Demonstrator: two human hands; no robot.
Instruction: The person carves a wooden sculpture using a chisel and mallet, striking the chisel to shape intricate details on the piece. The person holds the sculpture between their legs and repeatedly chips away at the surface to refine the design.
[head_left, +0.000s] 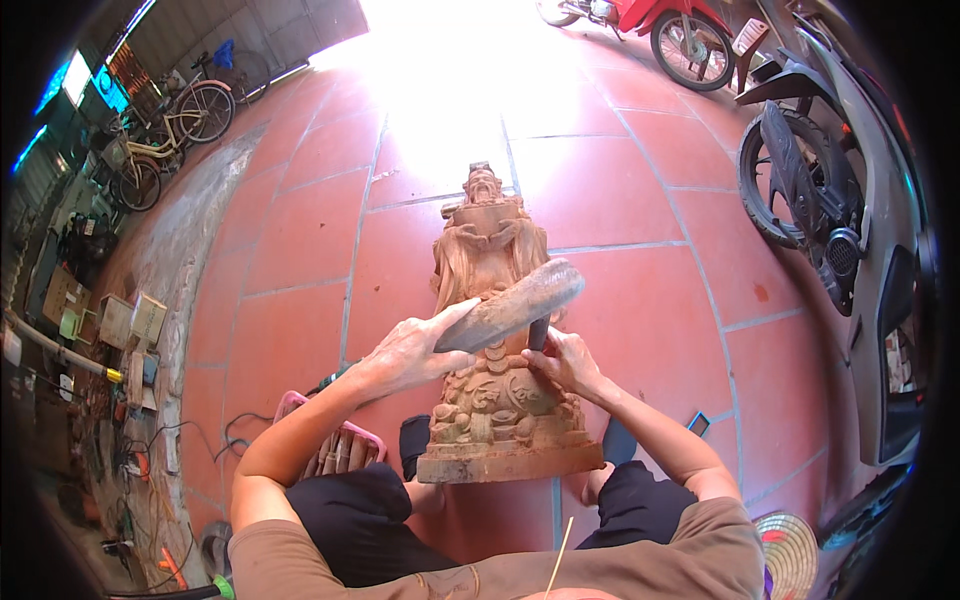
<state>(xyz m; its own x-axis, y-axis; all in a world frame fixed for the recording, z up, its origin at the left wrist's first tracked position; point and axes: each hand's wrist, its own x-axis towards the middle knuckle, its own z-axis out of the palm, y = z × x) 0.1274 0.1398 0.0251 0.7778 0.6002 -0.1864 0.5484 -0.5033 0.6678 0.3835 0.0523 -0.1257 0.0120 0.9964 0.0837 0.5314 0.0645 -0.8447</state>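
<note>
A carved reddish-brown wooden statue (505,400) of a bearded figure in robes stands between my legs, its wide ornate base nearest me. My left hand (400,355) grips one end of a thick, smooth wooden club (525,303), which slants up to the right across the statue's middle. On the right side of the carving, my right hand (567,362) is closed round a short dark tool (538,332), seemingly a chisel. The club hides its upper part, and its lower end is hidden by my fingers and the statue.
A pink basket (368,436) of wooden-handled tools stands by my left knee, with cables beside it. A phone-like object (698,424) lies on the red tiles (640,290) at right. Motorbikes (800,170) line the right, bicycles (190,115) the far left. A woven hat (788,550) is near my right side.
</note>
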